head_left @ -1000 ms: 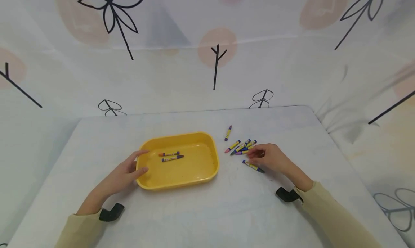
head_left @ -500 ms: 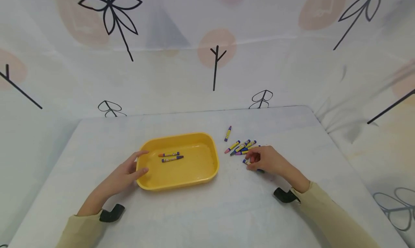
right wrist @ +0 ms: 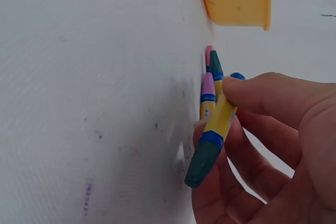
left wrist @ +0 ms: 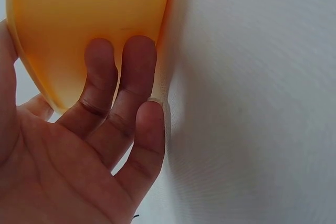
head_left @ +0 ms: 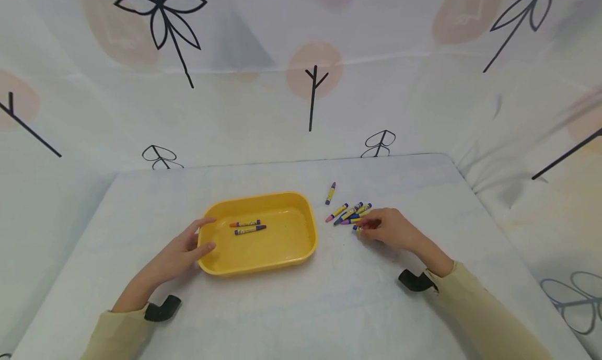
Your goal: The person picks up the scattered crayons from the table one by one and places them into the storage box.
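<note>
My left hand [head_left: 171, 255] grips the left end of a yellow tray [head_left: 282, 260]: thumb and forefinger come over the rim, and in the left wrist view other fingers press its outer wall. Inside the tray lie an orange crayon [head_left: 245, 224] and a dark purple crayon [head_left: 250, 230]. Right of it, my right hand [head_left: 390, 228] pinches a dark green crayon [right wrist: 220, 119] with a yellow wrapper and blue bands between thumb and fingers. Its green tip points back toward the wrist camera. Just beyond the fingertips is a loose pile of several crayons [head_left: 350, 213], partly covered by the hand.
A single purple-tipped crayon [head_left: 331, 193] lies apart, behind the pile. White cloth covers the table [head_left: 282, 318], and a patterned white curtain [head_left: 263, 114] rises behind its far edge. Pink, green and purple tips [right wrist: 208, 85] show beside the held crayon in the right wrist view.
The right hand has taken hold of the dark green crayon that lay in front of the pile and raised it from the table. The left hand and tray have stayed put.
</note>
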The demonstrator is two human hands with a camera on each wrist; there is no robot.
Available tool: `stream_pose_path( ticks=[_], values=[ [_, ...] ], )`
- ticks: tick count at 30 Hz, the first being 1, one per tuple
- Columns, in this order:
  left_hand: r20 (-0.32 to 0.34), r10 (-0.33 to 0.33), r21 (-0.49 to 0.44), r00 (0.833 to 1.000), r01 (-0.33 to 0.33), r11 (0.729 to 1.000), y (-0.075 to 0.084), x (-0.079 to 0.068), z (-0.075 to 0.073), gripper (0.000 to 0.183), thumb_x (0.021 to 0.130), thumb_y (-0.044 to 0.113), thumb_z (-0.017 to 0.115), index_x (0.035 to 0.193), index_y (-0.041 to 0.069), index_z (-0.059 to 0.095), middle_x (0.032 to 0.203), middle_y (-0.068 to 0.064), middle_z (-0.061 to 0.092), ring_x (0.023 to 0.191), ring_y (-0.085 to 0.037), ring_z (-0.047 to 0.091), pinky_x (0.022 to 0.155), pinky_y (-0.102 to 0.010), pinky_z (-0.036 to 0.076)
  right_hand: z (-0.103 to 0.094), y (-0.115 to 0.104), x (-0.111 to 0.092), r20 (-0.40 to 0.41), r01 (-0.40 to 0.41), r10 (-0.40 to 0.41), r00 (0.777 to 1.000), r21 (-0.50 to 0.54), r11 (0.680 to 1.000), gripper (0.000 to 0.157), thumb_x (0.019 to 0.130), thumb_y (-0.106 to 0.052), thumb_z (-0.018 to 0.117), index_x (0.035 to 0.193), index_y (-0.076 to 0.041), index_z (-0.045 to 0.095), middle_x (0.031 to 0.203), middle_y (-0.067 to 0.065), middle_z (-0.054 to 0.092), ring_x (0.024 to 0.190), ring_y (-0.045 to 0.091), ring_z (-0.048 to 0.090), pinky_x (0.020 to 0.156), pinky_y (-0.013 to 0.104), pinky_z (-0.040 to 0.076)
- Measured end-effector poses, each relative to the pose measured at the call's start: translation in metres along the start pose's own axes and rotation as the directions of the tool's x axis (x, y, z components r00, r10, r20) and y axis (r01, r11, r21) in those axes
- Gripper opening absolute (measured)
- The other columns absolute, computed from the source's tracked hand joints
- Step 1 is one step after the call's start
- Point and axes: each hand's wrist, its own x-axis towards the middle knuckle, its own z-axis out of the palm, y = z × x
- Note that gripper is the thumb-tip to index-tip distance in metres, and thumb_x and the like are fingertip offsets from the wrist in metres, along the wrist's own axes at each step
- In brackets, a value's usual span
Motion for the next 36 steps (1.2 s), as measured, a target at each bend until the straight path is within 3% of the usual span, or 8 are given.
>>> stream_pose_path(
  ticks=[11,15,22,36],
  values=[
    [0.004,0.026,-0.027,1.0,-0.026,0.999,0.001,0.001,0.0,0.065,0.099,0.038,0.061,0.153,0.02,0.029,0.123,-0.018,0.059,0.088,-0.022,0.059,0.074,-0.038,0.046,-0.013,-0.013,0.01,-0.091,0.048,-0.045,0.995,0.038,0.998,0.023,0.092,-0.014,0.072,0.113,-0.004,0.073,0.097,0.003,0.068,0.086,0.021,0.06,0.065,0.03,0.051],
    [0.006,0.021,-0.024,1.0,-0.021,0.999,0.003,0.001,0.0,0.065,0.099,0.038,0.062,0.153,0.02,0.029,0.121,-0.017,0.059,0.087,-0.022,0.058,0.073,-0.037,0.046,-0.016,-0.024,0.017,-0.091,0.006,-0.002,0.996,0.042,0.999,0.026,0.093,-0.016,0.071,0.117,-0.006,0.072,0.103,0.004,0.069,0.092,0.023,0.06,0.07,0.034,0.052],
    [0.005,0.007,-0.027,1.0,-0.007,1.0,0.004,0.001,0.0,0.066,0.098,0.04,0.062,0.153,0.022,0.029,0.117,-0.015,0.059,0.084,-0.022,0.057,0.07,-0.037,0.045,-0.018,-0.045,0.03,-0.091,0.001,0.004,0.996,0.056,0.998,0.026,0.093,-0.021,0.072,0.117,-0.012,0.073,0.105,0.001,0.069,0.099,0.022,0.059,0.08,0.036,0.052],
    [0.011,0.013,-0.05,1.0,-0.013,0.999,0.004,-0.001,0.0,0.065,0.099,0.036,0.062,0.153,0.021,0.03,0.113,-0.015,0.062,0.084,-0.022,0.058,0.069,-0.036,0.046,-0.005,-0.097,0.076,-0.045,0.134,-0.128,0.991,0.17,0.976,0.02,0.093,-0.023,0.072,0.112,-0.016,0.074,0.103,-0.002,0.07,0.092,0.019,0.062,0.079,0.038,0.053]
  ],
)
